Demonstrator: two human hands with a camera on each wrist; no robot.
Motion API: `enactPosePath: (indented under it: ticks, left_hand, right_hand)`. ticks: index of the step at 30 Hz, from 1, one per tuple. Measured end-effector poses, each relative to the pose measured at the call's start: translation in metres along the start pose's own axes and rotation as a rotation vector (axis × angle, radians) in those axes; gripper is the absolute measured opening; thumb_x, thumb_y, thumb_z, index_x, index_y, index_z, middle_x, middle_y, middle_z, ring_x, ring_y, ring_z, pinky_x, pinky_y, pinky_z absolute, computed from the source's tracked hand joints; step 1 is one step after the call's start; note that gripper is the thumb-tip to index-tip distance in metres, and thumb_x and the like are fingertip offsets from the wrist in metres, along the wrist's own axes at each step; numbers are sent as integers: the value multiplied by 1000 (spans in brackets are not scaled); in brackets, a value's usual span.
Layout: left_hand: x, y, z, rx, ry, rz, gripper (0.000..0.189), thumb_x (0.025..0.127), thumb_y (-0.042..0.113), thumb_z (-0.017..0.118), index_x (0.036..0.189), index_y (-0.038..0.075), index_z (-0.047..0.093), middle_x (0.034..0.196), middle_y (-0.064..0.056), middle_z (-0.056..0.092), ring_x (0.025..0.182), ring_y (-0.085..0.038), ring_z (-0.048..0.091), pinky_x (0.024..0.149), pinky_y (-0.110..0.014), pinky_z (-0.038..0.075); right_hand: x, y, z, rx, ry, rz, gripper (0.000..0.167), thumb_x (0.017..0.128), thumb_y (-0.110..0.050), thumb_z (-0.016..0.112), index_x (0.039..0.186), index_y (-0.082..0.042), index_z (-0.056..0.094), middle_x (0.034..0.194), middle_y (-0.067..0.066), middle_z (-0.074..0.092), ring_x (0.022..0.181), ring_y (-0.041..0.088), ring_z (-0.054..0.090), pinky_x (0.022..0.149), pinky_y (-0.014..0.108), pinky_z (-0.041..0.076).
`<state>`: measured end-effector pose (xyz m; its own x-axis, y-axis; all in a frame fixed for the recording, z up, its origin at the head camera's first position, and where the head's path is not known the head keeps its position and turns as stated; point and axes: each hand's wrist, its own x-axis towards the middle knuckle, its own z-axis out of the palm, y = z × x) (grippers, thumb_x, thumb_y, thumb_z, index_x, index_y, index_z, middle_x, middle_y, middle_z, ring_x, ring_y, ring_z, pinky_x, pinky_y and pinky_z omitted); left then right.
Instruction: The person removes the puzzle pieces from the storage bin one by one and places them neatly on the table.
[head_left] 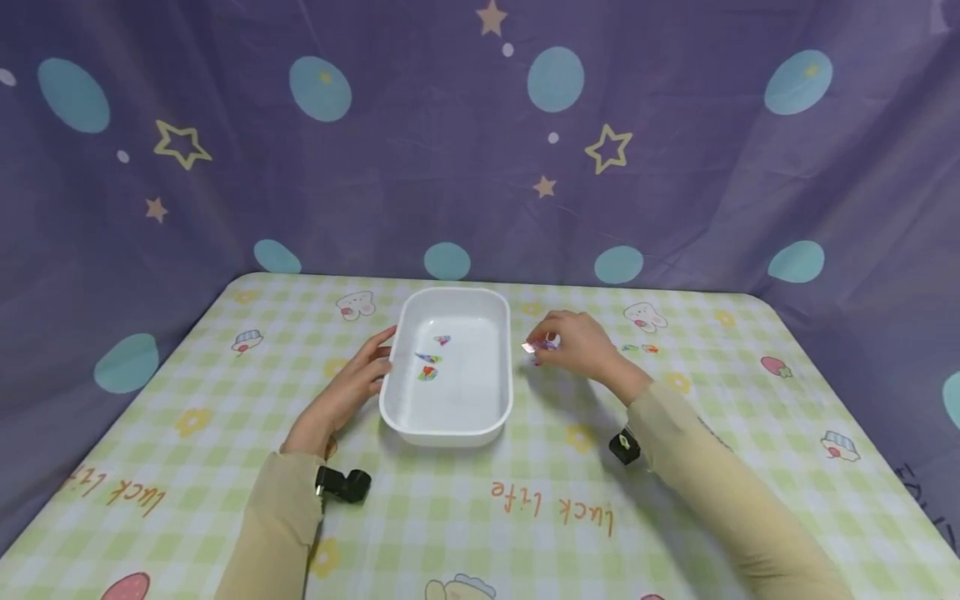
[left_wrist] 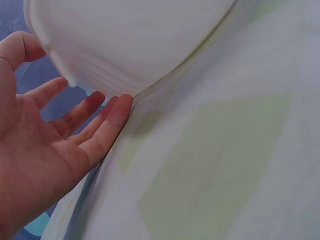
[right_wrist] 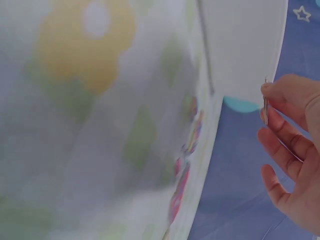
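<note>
A white rectangular box (head_left: 447, 435) stands on the table with several small, colourful pieces (head_left: 427, 374) lying on its floor. My left hand (head_left: 351, 385) is at the left side of the box, its loosely bent fingers (left_wrist: 121, 112) resting against the outer wall near the base. To the right of the box, my right hand (head_left: 573, 342) pinches a small, flat, shiny piece (right_wrist: 265, 107) between thumb and fingertips, seen almost edge-on in the right wrist view. Under and beside that hand, more small pieces (right_wrist: 179, 195) lie on the tablecloth, partly hidden in the head view.
Two small coloured pieces (head_left: 640, 348) lie on the cloth right of my right hand. A green-and-white checked tablecloth (head_left: 540, 550) covers the table. Behind it hangs a purple curtain (head_left: 435, 167) with stars and ovals. A black camera (head_left: 343, 484) is worn at the left wrist.
</note>
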<state>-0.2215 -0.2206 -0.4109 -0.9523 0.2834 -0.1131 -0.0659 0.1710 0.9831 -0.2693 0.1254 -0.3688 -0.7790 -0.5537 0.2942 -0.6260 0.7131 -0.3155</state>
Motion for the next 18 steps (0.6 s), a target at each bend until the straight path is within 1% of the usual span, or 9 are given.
enactPosePath:
  ticks: [2, 6, 10, 14, 18]
  left_hand:
    - [0, 0, 0, 3, -2, 1, 63, 92, 18, 42, 146, 29, 13, 142, -16, 25, 122, -34, 39, 99, -44, 37]
    - [1, 0, -1, 6, -4, -2, 62, 91, 19, 42, 146, 30, 14, 142, -15, 25, 121, -33, 40, 100, -44, 36]
    - [2, 0, -2, 6, 7, -6, 62, 91, 19, 41, 146, 31, 14, 141, -14, 26, 121, -31, 40, 99, -43, 37]
    - [1, 0, -2, 9, 12, -6, 63, 90, 19, 41, 146, 30, 14, 141, -15, 26, 121, -31, 40, 100, -44, 37]
    - [0, 0, 0, 9, 6, -9, 64, 90, 19, 42, 146, 30, 14, 142, -15, 26, 121, -32, 40, 99, -44, 37]
  right_hand:
    - [-5, 6, 1, -12, -3, 11, 16, 74, -21, 70, 90, -19, 73, 84, -5, 63, 73, 18, 57, 64, 31, 41]
    - [-12, 17, 2, -58, -23, 41, 17, 76, -21, 67, 92, -19, 72, 88, -3, 65, 79, 20, 58, 68, 33, 42]
    - [-15, 26, 2, -94, -51, 63, 19, 77, -22, 68, 94, -17, 72, 90, -1, 65, 80, 19, 58, 68, 35, 43]
    - [-18, 33, 4, -93, -74, 83, 18, 77, -21, 68, 94, -15, 73, 87, -1, 66, 77, 18, 59, 67, 36, 45]
    - [-22, 37, 7, -84, -102, 117, 20, 77, -20, 68, 95, -15, 73, 87, -1, 66, 79, 19, 60, 71, 38, 45]
